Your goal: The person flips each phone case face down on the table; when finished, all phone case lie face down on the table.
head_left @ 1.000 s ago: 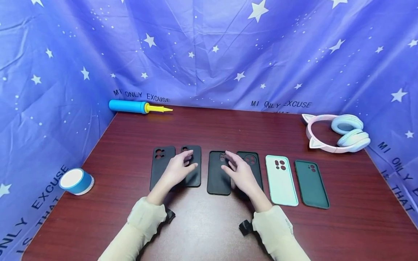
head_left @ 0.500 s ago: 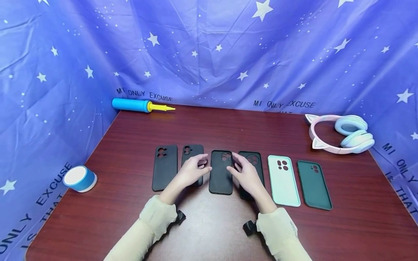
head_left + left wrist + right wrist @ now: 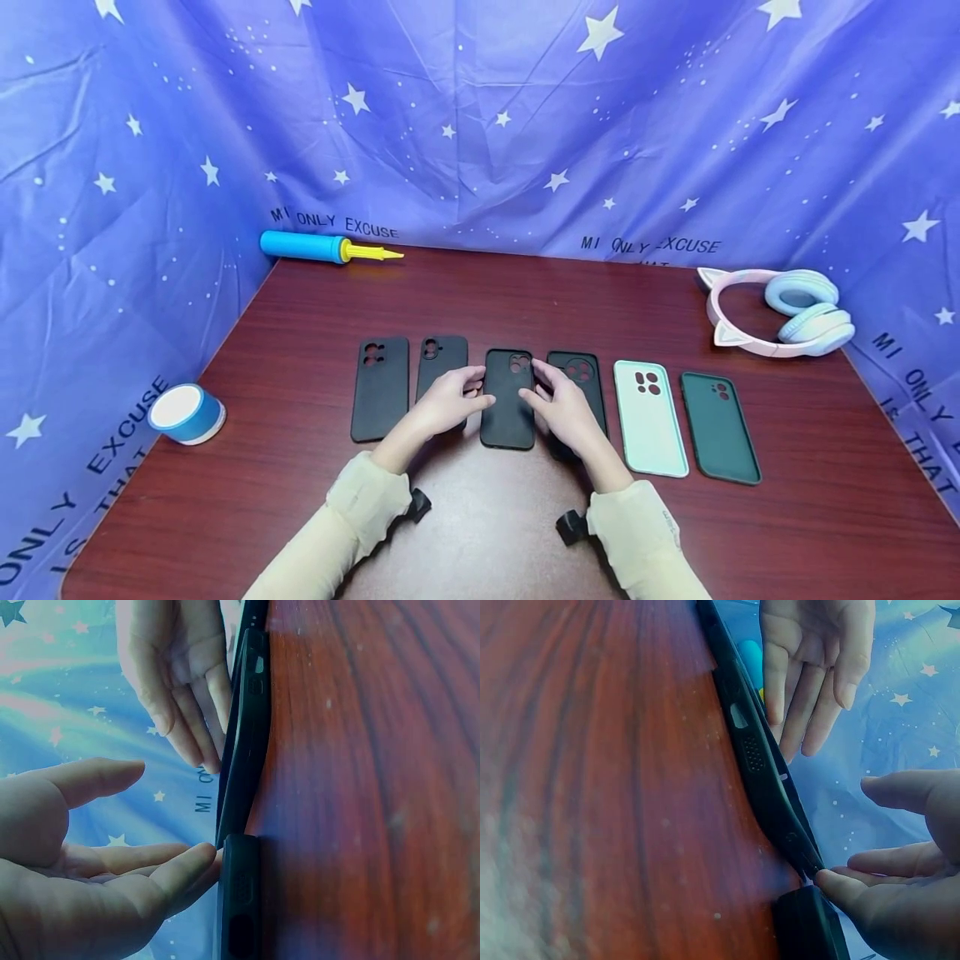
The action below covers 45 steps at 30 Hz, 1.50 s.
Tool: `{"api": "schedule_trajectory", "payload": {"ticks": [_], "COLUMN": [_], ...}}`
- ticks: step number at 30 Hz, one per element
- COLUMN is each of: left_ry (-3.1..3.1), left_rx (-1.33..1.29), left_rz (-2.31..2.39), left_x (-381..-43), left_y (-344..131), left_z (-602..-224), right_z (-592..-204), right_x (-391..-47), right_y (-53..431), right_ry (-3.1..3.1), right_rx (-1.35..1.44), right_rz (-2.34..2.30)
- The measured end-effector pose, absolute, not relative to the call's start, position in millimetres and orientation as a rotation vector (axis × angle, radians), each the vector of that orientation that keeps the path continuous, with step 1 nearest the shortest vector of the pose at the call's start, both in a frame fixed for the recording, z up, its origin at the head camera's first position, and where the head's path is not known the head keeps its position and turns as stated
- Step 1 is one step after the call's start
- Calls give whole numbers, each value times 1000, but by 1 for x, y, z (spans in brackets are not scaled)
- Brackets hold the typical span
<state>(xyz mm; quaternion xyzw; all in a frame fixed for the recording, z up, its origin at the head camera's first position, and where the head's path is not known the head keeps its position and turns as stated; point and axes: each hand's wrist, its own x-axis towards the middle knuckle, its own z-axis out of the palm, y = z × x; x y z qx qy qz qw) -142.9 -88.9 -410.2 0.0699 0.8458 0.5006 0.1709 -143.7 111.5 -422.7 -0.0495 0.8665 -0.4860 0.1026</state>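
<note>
A black phone case (image 3: 507,425) lies flat between my two hands, its camera cutout at the far end. My left hand (image 3: 447,402) is at its left edge, fingers loosely bent, and overlaps a second black case (image 3: 437,367) in the head view. On the other side, my right hand (image 3: 567,412) has its fingertips right at the middle case's right edge, above another black case (image 3: 590,383) with a round camera cutout. Both wrist views show the thumbs raised off the case, with fingers (image 3: 199,862) of the left hand and fingers (image 3: 836,889) of the right hand low beside neighbouring case edges.
One more black case (image 3: 379,396) lies at the row's left end; a mint case (image 3: 652,429) and a dark green case (image 3: 723,437) are at the right. Cat-ear headphones (image 3: 816,322), a blue hand pump (image 3: 303,247) and a blue-and-white cylinder (image 3: 191,417) stand farther out.
My left hand has moved right, from over the second black case to the middle case's left edge. My right hand has shifted slightly right and nearer, to the right edge.
</note>
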Motion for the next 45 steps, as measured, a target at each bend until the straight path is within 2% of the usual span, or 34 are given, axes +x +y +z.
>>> {"api": "schedule_trajectory", "payload": {"ticks": [15,45], "left_ry": [2350,2162], "left_rx": [217,41], "left_rz": [1528,1954], "left_x": [-144,-151], "left_y": [-90,-93], "left_z": [-414,-426], "right_z": [-428,-434], "right_x": [-144,-145], "right_y": [109,97], "right_ry": [2470,2198], "right_rx": [-137,-73], "right_rz": [-1526,-1878]}}
